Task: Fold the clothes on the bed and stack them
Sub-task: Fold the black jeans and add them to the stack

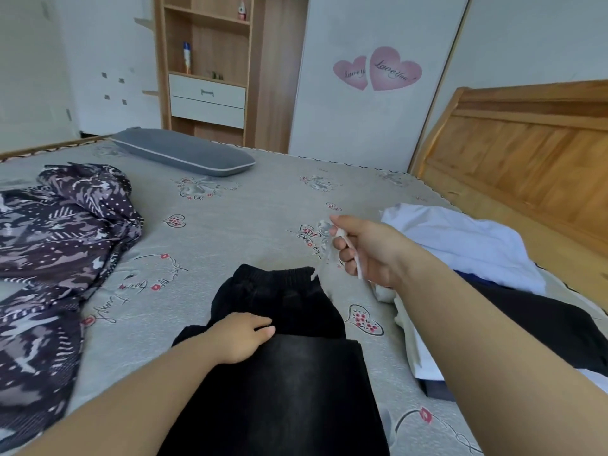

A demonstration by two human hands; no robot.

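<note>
Black trousers lie partly folded on the grey patterned bed sheet, waistband pointing away from me. My left hand rests flat on them near the fold. My right hand hovers above the sheet to the right of the waistband, fingers curled round a thin white strip that looks like part of a white garment below my forearm. A pile of white cloth and dark cloth lies at the right.
A purple patterned quilt is bunched at the left. A grey pillow lies at the far side. The wooden headboard stands at the right, a wooden shelf unit beyond the bed.
</note>
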